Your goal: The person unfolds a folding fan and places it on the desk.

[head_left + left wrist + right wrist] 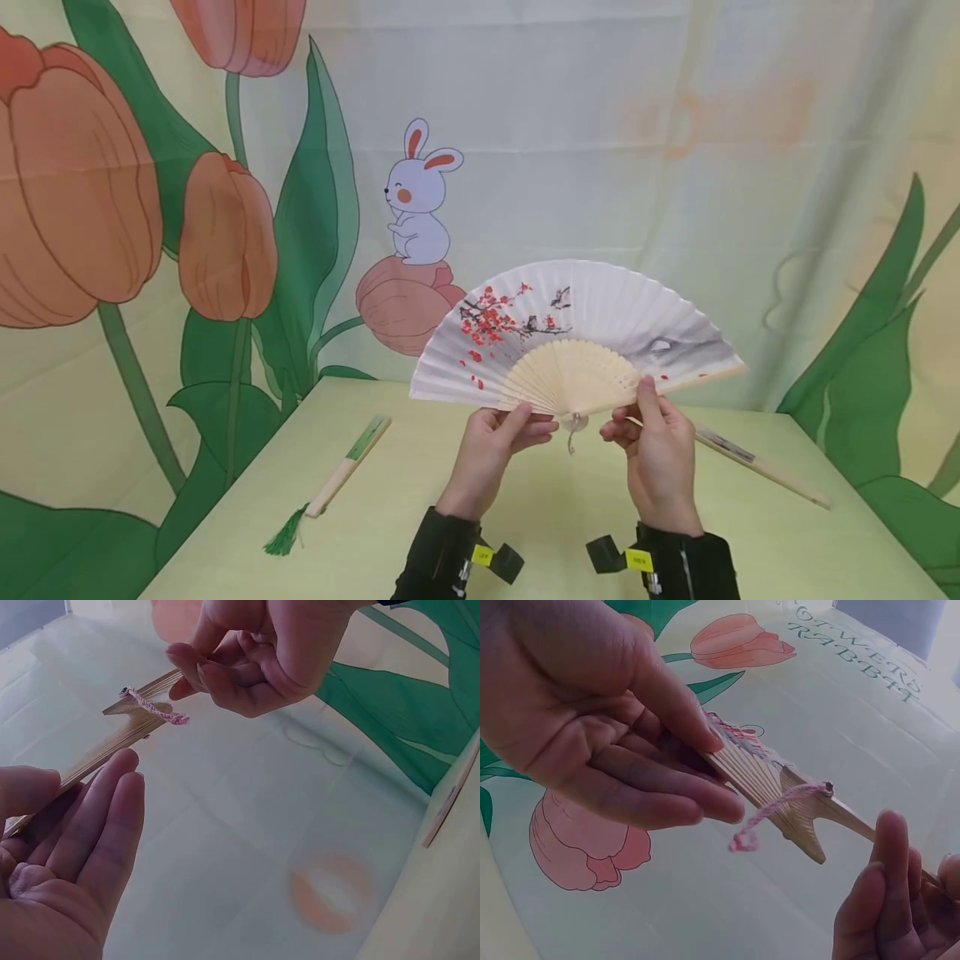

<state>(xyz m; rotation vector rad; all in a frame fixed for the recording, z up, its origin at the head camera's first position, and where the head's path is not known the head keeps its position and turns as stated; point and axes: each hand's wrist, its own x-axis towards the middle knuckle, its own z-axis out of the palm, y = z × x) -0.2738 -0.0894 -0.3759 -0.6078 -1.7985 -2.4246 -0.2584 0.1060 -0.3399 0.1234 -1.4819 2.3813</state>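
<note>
Spread wide open, a folding fan with pale bamboo ribs stands upright between both hands. Red blossoms and dark branches are printed on its white leaf. My left hand pinches the left outer rib between thumb and fingers. The right outer rib is pinched by my right hand, thumb on the near face. Between the hands, a short pink cord hangs from the pivot. In the left wrist view my left hand has several fingers extended under the ribs, and the fan appears edge-on.
On the pale table, a closed fan with a green tassel lies to the left. Another closed fan lies at the right, partly behind my right hand. A cloth backdrop with tulips and a rabbit hangs behind.
</note>
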